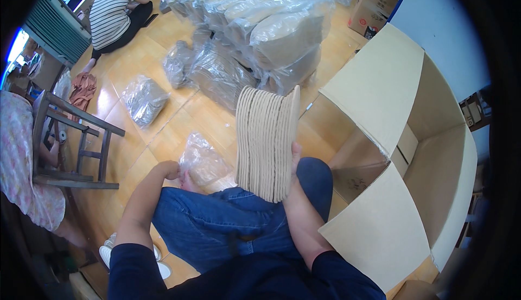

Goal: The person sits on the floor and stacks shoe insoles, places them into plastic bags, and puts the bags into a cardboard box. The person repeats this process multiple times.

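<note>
My right hand (296, 160) holds up a thick stack of thin beige insole-like pieces (266, 142) in front of my lap. The pieces stand on edge side by side, and most of the right fingers are hidden behind them. Lower and to the left, my left hand (172, 170) is closed at the edge of a clear plastic bag (203, 161). That bag looks flat and crumpled on the floor by my knee. The left fingertips are partly hidden.
An open cardboard box (374, 218) stands close on my right, flaps spread. Ahead lies a large pile of plastic-wrapped bundles (244, 28), with one wrapped bundle (145, 100) apart from it. A wooden stool (81, 142) stands at left. Another person (111, 17) sits farther back.
</note>
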`<action>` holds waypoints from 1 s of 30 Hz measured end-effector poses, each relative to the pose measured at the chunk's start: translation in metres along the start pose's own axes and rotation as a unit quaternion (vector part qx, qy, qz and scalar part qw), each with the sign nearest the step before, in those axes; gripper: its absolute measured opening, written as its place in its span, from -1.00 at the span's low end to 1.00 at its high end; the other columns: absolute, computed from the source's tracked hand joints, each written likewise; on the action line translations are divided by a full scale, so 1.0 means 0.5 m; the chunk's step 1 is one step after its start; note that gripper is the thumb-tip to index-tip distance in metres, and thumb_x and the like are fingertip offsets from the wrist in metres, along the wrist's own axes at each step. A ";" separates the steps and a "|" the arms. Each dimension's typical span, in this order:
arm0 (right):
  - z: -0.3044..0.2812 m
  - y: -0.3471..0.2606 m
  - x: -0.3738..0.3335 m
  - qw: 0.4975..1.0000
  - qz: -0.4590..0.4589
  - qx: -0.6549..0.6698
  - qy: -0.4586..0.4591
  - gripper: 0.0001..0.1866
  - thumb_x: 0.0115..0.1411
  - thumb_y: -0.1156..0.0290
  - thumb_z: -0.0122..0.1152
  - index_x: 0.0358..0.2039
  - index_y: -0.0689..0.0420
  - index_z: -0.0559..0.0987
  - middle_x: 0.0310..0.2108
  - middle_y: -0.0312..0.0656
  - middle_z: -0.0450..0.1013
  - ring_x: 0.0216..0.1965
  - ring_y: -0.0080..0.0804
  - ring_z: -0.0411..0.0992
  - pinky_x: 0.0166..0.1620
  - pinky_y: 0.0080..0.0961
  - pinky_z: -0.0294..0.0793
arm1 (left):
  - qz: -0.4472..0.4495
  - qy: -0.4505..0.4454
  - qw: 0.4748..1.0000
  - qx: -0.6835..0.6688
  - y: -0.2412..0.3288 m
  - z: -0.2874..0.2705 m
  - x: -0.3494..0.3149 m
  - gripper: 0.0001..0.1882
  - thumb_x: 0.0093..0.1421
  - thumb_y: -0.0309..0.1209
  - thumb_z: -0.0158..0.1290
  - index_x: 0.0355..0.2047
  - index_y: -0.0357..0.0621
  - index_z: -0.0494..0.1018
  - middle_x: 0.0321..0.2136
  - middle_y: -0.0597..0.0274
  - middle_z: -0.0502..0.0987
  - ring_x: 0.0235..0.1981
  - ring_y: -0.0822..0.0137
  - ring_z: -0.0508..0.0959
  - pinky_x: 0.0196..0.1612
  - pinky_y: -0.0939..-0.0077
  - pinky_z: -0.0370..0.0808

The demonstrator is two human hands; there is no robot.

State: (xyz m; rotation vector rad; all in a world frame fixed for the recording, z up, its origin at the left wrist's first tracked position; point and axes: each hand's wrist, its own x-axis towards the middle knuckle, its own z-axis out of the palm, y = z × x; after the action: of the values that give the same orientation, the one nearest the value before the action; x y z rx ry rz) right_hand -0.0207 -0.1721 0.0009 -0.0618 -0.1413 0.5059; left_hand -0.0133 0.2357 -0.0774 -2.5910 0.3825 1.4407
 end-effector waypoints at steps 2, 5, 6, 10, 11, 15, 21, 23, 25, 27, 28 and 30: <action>-0.001 0.001 0.005 0.995 0.010 -0.068 0.071 -0.16 0.10 -0.08 0.13 0.30 0.11 0.19 0.19 -0.02 0.28 0.14 -0.13 0.35 0.15 -0.19 0.40 | -0.057 0.116 0.991 -0.029 0.056 -0.059 -0.036 -0.72 0.15 -0.31 0.04 -0.15 -0.08 0.58 -0.21 0.03 0.61 -0.15 0.03 0.58 -0.03 0.24 0.48; -0.007 0.017 0.028 0.965 0.019 -0.217 0.143 -0.17 0.09 0.08 0.17 0.30 0.17 0.14 0.15 0.03 0.30 0.11 -0.14 0.37 0.09 -0.25 0.44 | 0.024 0.349 0.878 -0.326 0.180 -0.156 -0.104 -0.58 0.26 -0.11 0.00 0.00 -0.08 0.49 -0.18 0.05 0.59 -0.11 0.09 0.58 0.01 0.23 0.46; -0.011 0.028 0.038 0.948 0.018 -0.275 0.161 -0.16 0.08 0.14 0.19 0.30 0.20 0.11 0.13 0.06 0.31 0.10 -0.14 0.38 0.07 -0.27 0.46 | 0.094 0.360 0.793 -0.483 0.239 -0.173 -0.121 -0.38 0.32 0.06 -0.13 0.19 -0.16 0.30 0.03 0.02 0.47 0.05 0.16 0.48 0.11 0.31 0.40; -0.025 0.076 0.064 0.812 -0.085 -0.542 0.201 0.05 0.08 0.17 0.29 0.37 0.23 -0.18 0.17 0.13 0.20 0.18 -0.08 0.27 0.16 -0.27 0.32 | 0.231 0.287 0.512 -0.776 0.451 -0.188 -0.131 -0.33 0.37 0.03 -0.18 0.32 -0.09 0.04 0.21 0.01 0.25 0.23 0.18 0.27 0.21 0.29 0.29; -0.027 0.083 0.064 0.746 -0.107 -0.622 0.215 0.10 0.08 0.17 0.31 0.37 0.24 -0.25 0.17 0.15 0.18 0.19 -0.06 0.24 0.19 -0.26 0.28 | 0.207 0.294 0.487 -0.796 0.464 -0.192 -0.120 -0.34 0.37 0.03 -0.20 0.31 -0.10 0.06 0.21 0.02 0.26 0.22 0.18 0.28 0.21 0.29 0.29; -0.023 0.075 0.047 0.569 -0.131 -0.786 0.204 0.13 0.14 0.09 0.29 0.38 0.24 -0.32 0.17 0.18 0.13 0.23 -0.02 0.15 0.26 -0.23 0.15 | 0.272 0.245 0.392 -0.844 0.437 -0.196 -0.079 -0.34 0.38 0.02 -0.22 0.31 -0.15 0.03 0.23 0.07 0.24 0.23 0.19 0.28 0.24 0.28 0.27; -0.026 0.056 0.057 0.606 -0.114 -0.764 0.191 -0.08 0.19 0.19 0.26 0.36 0.27 -0.05 0.15 0.15 0.16 0.21 -0.03 0.18 0.24 -0.24 0.17 | 0.336 0.096 0.281 -0.894 0.364 -0.188 -0.088 -0.42 0.36 -0.13 -0.15 0.26 -0.22 0.13 0.19 0.04 0.32 0.17 0.18 0.37 0.25 0.24 0.30; -0.034 0.058 0.064 0.622 -0.120 -0.750 0.190 -0.13 0.19 0.22 0.26 0.35 0.25 0.00 0.16 0.14 0.16 0.21 -0.05 0.19 0.24 -0.24 0.19 | 0.346 0.097 0.286 -0.888 0.361 -0.187 -0.085 -0.41 0.33 -0.15 -0.13 0.26 -0.24 0.14 0.17 0.01 0.33 0.16 0.16 0.39 0.25 0.23 0.32; -0.041 0.060 0.066 0.686 -0.119 -0.696 0.177 -0.17 0.19 0.26 0.26 0.33 0.24 0.04 0.17 0.12 0.15 0.21 -0.08 0.19 0.24 -0.24 0.19 | 0.360 0.115 0.310 -0.872 0.363 -0.187 -0.076 -0.37 0.29 -0.16 -0.09 0.27 -0.26 0.12 0.16 0.00 0.35 0.15 0.14 0.40 0.24 0.23 0.32; -0.047 0.065 0.063 0.787 -0.128 -0.585 0.151 -0.20 0.18 0.30 0.26 0.32 0.22 0.06 0.19 0.10 0.14 0.23 -0.11 0.17 0.25 -0.25 0.18 | 0.326 0.106 0.349 -0.872 0.368 -0.187 -0.067 -0.30 0.22 -0.11 -0.01 0.26 -0.25 0.13 0.12 -0.01 0.37 0.12 0.12 0.41 0.21 0.23 0.34; -0.050 0.070 0.060 0.793 -0.106 -0.582 0.147 -0.18 0.18 0.30 0.26 0.33 0.23 0.04 0.19 0.09 0.14 0.24 -0.13 0.16 0.25 -0.25 0.18 | 0.336 0.125 0.375 -0.855 0.369 -0.186 -0.064 -0.27 0.19 -0.09 0.03 0.26 -0.24 0.14 0.10 -0.02 0.38 0.11 0.11 0.42 0.20 0.23 0.35; -0.055 0.083 0.052 0.806 -0.102 -0.571 0.118 -0.15 0.18 0.29 0.25 0.34 0.24 0.00 0.20 0.08 0.14 0.27 -0.16 0.13 0.27 -0.25 0.16 | 0.321 0.061 0.334 -0.884 0.379 -0.179 -0.065 -0.20 0.12 -0.04 0.08 0.26 -0.24 0.13 0.09 -0.04 0.38 0.09 0.10 0.43 0.17 0.23 0.38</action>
State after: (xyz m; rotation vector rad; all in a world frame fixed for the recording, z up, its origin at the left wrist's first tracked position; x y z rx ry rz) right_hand -0.0139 -0.1236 -0.0268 -1.2857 -0.1889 0.1290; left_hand -0.0126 0.0368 -0.0041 -4.2680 -1.2395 3.0390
